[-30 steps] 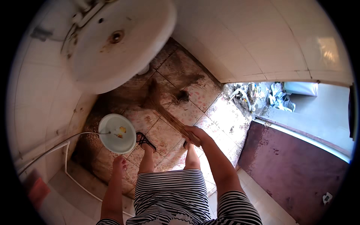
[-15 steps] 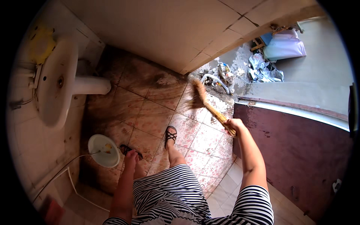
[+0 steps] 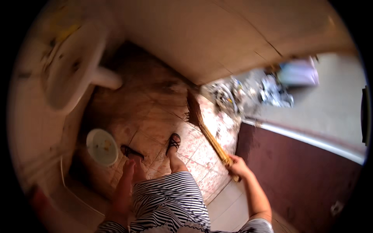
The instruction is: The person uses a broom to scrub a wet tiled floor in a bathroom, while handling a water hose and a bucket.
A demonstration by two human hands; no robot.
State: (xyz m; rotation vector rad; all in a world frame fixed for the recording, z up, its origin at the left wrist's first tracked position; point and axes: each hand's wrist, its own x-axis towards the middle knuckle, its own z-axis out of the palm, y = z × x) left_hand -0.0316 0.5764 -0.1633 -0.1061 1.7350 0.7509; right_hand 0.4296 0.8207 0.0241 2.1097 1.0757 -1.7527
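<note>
Basin (image 3: 97,153) on floor (image 3: 155,120), left of broom (image 3: 210,137)

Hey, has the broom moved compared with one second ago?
Yes. The broom has shifted away from the white washbasin and its pedestal, toward the heap of litter on the right.
</note>
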